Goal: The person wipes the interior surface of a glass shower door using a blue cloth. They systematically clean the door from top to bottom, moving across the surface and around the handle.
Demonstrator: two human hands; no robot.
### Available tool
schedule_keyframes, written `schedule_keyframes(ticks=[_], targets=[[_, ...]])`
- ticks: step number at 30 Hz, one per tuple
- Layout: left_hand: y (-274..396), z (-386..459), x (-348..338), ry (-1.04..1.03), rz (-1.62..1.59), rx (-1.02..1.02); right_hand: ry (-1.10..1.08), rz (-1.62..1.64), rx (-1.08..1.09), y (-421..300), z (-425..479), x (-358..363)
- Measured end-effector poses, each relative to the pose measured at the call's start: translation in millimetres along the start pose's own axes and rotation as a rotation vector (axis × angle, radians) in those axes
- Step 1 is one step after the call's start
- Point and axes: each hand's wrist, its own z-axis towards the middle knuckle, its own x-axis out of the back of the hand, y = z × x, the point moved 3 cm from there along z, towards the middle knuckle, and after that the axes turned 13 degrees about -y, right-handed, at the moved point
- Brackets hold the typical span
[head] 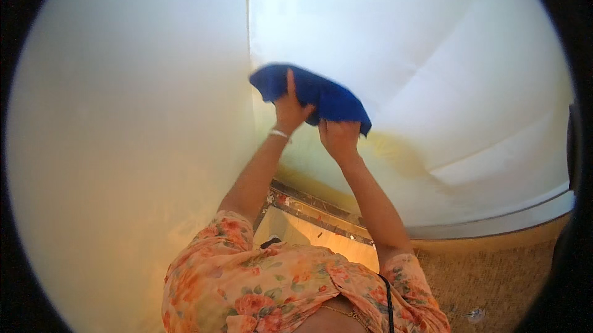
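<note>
A dark blue cloth (pixel 340 99) stretches between my two hands in front of a pale wall (pixel 352 27). My left hand (pixel 291 113) grips its left part, with one finger lying straight up along the fabric and the thumb spread to the right. Lower on the cloth's right part, my right hand (pixel 341 141) holds the bottom edge, and the cloth hides its fingertips. Whether the cloth touches the wall cannot be told. A white band (pixel 279 133) circles my left wrist.
To the left, another pale wall (pixel 125 101) meets the first at a vertical corner line. Yellowish stains (pixel 394 150) mark the lower wall. Below runs a dark ledge (pixel 319 201) with small debris. Brown textured flooring (pixel 486 268) lies at lower right.
</note>
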Motion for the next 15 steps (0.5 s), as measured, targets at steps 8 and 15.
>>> schedule_keyframes(ticks=[8,15], targets=[[-67,1,7,0.161,0.064,-0.129,-0.017,0.081,0.058,-35,34,-40],[-153,-129,-98,0.063,-0.115,0.085,-0.268,0.154,0.039,-37,-96,-128]])
